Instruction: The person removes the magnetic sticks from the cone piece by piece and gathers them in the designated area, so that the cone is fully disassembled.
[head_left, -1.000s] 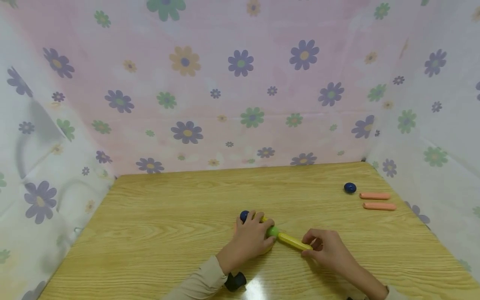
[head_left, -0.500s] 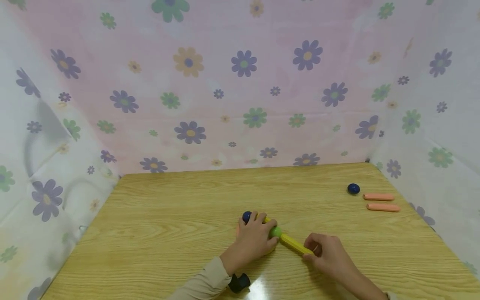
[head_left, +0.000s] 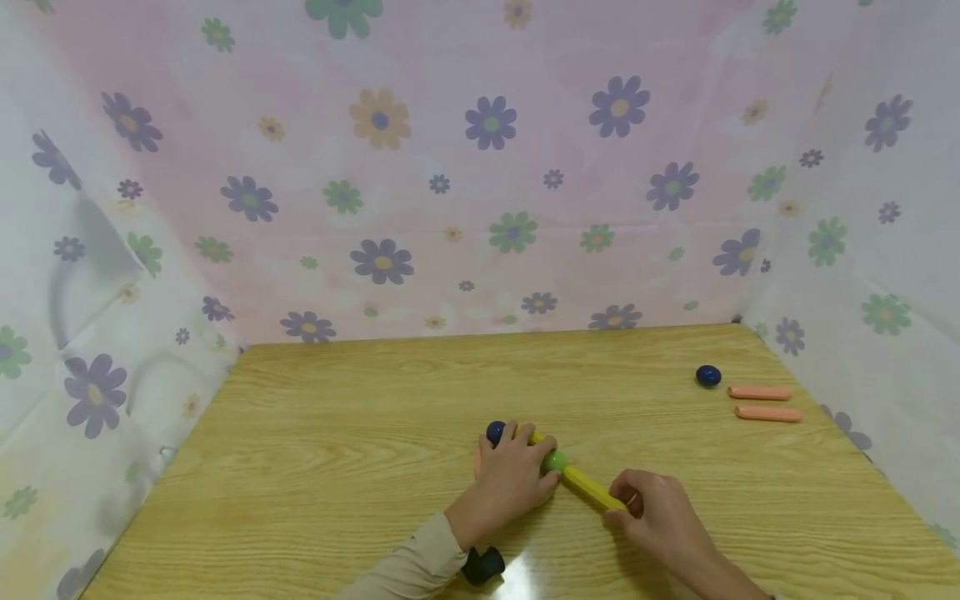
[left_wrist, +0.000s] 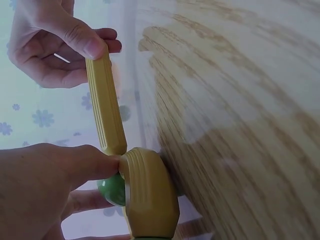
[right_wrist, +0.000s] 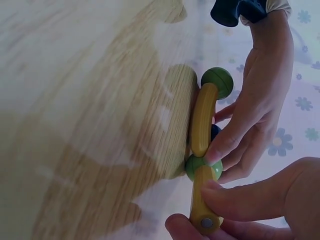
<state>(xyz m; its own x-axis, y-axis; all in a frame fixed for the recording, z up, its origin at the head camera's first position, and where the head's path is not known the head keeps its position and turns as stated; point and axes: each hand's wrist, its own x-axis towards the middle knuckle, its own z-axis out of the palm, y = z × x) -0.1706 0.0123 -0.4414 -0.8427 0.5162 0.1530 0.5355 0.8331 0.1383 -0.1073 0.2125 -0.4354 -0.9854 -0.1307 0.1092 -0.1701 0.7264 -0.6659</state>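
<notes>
My left hand [head_left: 506, 479] reaches over a joined figure of magnetic rods and balls on the table. Its thumb and fingers hold a green ball [head_left: 555, 461], with the thumb also against the rods' ends. My right hand [head_left: 660, 512] pinches the outer end of a yellow magnetic rod [head_left: 592, 487], whose other end meets this ball. A round metal tip [right_wrist: 206, 222] shows on that outer end. Another yellow rod [right_wrist: 205, 120] runs from the ball to a second green ball [right_wrist: 217, 82]. A dark blue ball [head_left: 496, 432] and an orange rod [head_left: 477, 462] are partly hidden behind my left hand.
At the right of the wooden table [head_left: 360, 400] lie a dark blue ball [head_left: 708, 376] and two orange rods, the far one [head_left: 759, 392] and the near one [head_left: 768, 413]. A black strapped device [head_left: 482, 567] sits at the left wrist. Flowered cloth surrounds the table's back and sides.
The right hand has brought the yellow rod's outer end slightly nearer the body, so the rod slants more. The left hand stays on the figure. The head view has shifted a little.
</notes>
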